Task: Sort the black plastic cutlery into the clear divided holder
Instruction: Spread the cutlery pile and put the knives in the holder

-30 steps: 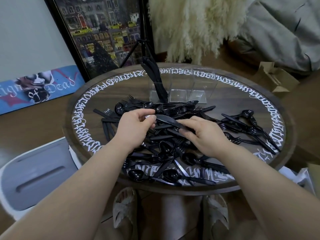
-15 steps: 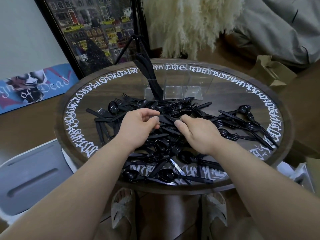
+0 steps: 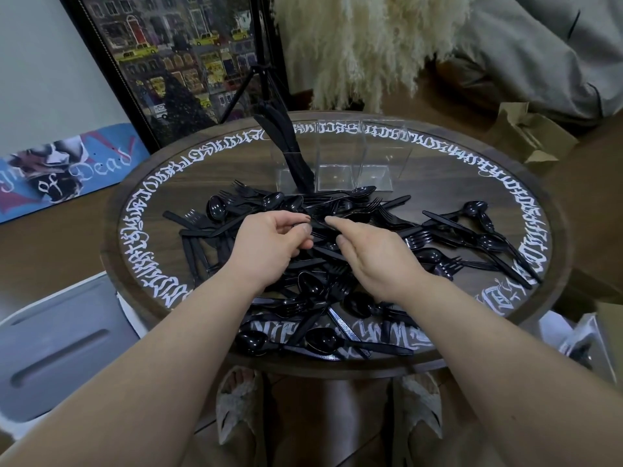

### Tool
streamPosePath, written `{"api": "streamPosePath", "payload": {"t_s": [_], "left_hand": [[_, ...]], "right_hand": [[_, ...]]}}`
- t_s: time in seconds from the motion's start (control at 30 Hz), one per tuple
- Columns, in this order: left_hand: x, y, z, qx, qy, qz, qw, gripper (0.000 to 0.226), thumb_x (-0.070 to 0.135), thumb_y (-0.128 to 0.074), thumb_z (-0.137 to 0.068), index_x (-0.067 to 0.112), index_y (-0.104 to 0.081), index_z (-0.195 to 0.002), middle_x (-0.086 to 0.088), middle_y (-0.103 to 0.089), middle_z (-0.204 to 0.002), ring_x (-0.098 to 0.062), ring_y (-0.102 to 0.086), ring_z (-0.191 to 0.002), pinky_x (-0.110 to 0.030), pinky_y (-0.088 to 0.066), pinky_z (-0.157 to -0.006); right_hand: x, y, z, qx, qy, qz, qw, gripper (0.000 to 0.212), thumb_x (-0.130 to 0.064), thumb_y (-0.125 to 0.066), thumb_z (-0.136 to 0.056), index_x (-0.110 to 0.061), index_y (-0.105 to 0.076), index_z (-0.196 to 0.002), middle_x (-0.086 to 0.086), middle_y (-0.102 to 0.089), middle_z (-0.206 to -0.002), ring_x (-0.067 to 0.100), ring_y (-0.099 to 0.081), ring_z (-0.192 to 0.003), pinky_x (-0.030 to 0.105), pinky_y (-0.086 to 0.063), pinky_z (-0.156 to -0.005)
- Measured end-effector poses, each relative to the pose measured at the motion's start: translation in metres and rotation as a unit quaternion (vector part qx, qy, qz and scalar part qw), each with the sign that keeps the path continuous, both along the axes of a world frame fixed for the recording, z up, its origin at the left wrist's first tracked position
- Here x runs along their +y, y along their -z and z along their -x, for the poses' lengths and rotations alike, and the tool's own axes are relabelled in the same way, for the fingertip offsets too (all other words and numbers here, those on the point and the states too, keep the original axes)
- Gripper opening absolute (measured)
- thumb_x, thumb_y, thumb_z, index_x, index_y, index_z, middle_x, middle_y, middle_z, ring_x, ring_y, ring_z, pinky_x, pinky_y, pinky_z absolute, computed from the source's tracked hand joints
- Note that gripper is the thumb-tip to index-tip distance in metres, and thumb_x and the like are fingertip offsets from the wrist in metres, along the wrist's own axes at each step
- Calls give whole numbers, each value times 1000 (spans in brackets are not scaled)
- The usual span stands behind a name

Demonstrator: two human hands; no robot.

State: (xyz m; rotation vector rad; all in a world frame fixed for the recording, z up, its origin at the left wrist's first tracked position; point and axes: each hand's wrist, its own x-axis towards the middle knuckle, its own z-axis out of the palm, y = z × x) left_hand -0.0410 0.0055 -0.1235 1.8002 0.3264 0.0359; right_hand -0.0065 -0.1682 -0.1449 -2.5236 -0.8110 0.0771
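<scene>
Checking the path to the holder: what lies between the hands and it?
In the head view, piled black cutlery fills the stretch up to the clear holder.

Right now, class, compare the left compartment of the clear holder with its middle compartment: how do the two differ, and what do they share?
The left compartment holds a bundle of black knives standing and leaning left, well above its rim; the middle compartment holds nothing. The left compartment's floor is partly hidden by the knives; the middle compartment's floor shows plainly. Both are clear-walled sections of one holder at the table's far side.
</scene>
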Motion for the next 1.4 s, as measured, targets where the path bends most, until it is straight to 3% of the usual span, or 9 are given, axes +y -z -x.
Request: {"api": "streamPosePath", "payload": {"t_s": [0.37,0.47,0.57,0.8,0.97,1.07,1.17,1.27,1.4], "left_hand": [[4,-7,5,-9,26,19,999,13,9,-64,-88,21,-70,-90,-3,-71,-72,-5,-66,-67,-17,-51,-64],[8,-8,5,-24,19,-26,999,20,9,-63,-88,28,-70,-90,-2,-70,-71,-8,-66,-71,-28,-54,-74],[11,-15,5,-42,7,-47,998,25,8,-62,-87,32,-69,-89,-2,-70,-72,-16,-63,-72,-39,-53,-80],[26,-71,-16,-89,-50,5,995,15,5,-64,-86,19,-64,-84,-2,-69,-72,-10,-62,-65,-26,-50,-67],[60,-128,-51,-209,-83,-178,958,21,10,-66,-85,29,-62,-77,6,-68,-72,-5,-63,-66,-30,-54,-74],[75,-140,-70,-218,-81,-280,931,18,18,-64,-86,33,-59,-77,8,-68,-80,-13,-64,-82,-34,-52,-83],[80,-131,-83,-190,-54,-353,915,10,20,-63,-87,29,-60,-83,13,-59,-78,-13,-56,-83,-30,-46,-83],[84,-112,-92,-160,-31,-378,911,9,19,-64,-87,27,-61,-83,11,-58,-78,-14,-56,-82,-26,-42,-79],[83,-87,-102,-131,-19,-387,913,5,19,-63,-88,24,-65,-88,10,-59,-81,-12,-54,-83,-23,-40,-81]], "right_hand": [[11,-4,6,-36,-10,104,994,50,-45,-26,-101,-28,-24,-147,-2,-53,-133,27,-57,-111,37,-46,-84],[13,-7,8,27,14,-1,1000,46,-37,-30,-102,-23,-36,-146,0,-56,-127,23,-54,-115,35,-42,-92],[16,-15,6,55,40,-99,993,33,-24,-41,-101,-22,-56,-131,0,-62,-101,18,-56,-97,35,-43,-86],[37,-71,-22,33,49,-154,986,24,-24,-52,-97,-24,-66,-116,-14,-64,-87,3,-53,-76,21,-37,-68],[59,-111,-63,-31,66,-111,991,33,-20,-51,-97,-21,-59,-129,-1,-64,-122,18,-57,-112,33,-45,-97],[69,-112,-84,-57,68,-38,995,35,-20,-48,-98,-21,-57,-131,3,-64,-122,26,-53,-112,38,-46,-91],[71,-97,-100,-44,72,24,996,35,-19,-44,-98,-20,-54,-132,7,-66,-113,28,-42,-121,40,-46,-88],[71,-81,-109,-29,59,86,994,39,-19,-41,-100,-19,-47,-138,8,-62,-120,29,-34,-129,42,-42,-95],[71,-65,-115,-51,41,110,992,37,-17,-40,-99,-21,-51,-134,3,-60,-121,27,-41,-117,42,-44,-93]]}}
